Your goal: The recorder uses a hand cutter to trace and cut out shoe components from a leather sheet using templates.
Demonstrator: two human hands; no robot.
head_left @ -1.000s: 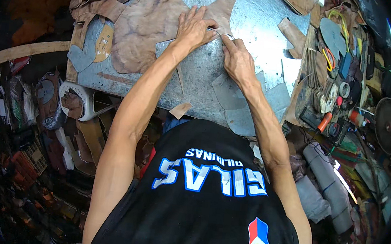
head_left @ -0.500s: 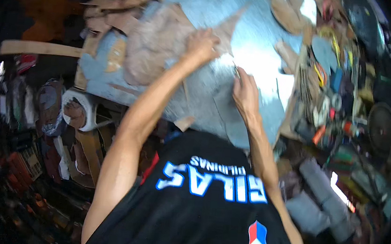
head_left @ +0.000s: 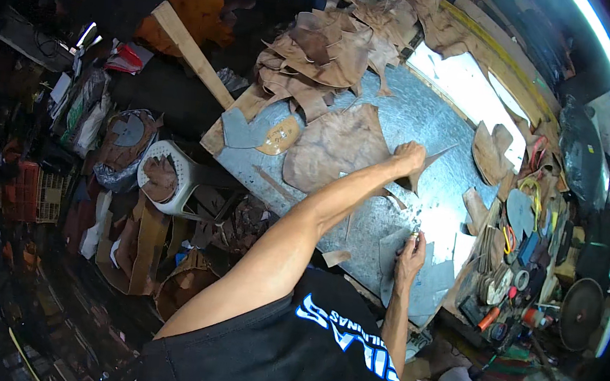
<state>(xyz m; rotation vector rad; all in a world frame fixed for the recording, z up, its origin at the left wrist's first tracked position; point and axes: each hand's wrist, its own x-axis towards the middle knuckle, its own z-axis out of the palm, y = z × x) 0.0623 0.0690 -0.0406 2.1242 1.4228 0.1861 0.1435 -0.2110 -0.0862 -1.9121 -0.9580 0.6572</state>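
Note:
My left hand (head_left: 409, 156) is closed around a pointed scrap of brown leather (head_left: 414, 180) over the metal-topped table. A thin tip of this scrap sticks out to the right of my fingers. Beside it on the left lies a large, wrinkled piece of brown leather (head_left: 338, 146). My right hand (head_left: 410, 258) grips a small slim tool (head_left: 415, 231) whose point faces away from me; its exact kind is too small to tell. Grey flat pattern pieces (head_left: 432, 280) lie under and beside that hand.
Brown leather pieces (head_left: 326, 49) are heaped at the table's far left. Hand tools and tape rolls (head_left: 522, 279) crowd the right side. A white stool (head_left: 179, 204) stands left of the table, and a wooden plank (head_left: 193, 55) juts from its left corner.
My view has turned, so the table sits further right. My left hand, earlier with fingers on the leather, now clutches the pointed scrap. The right hand still holds the slim tool.

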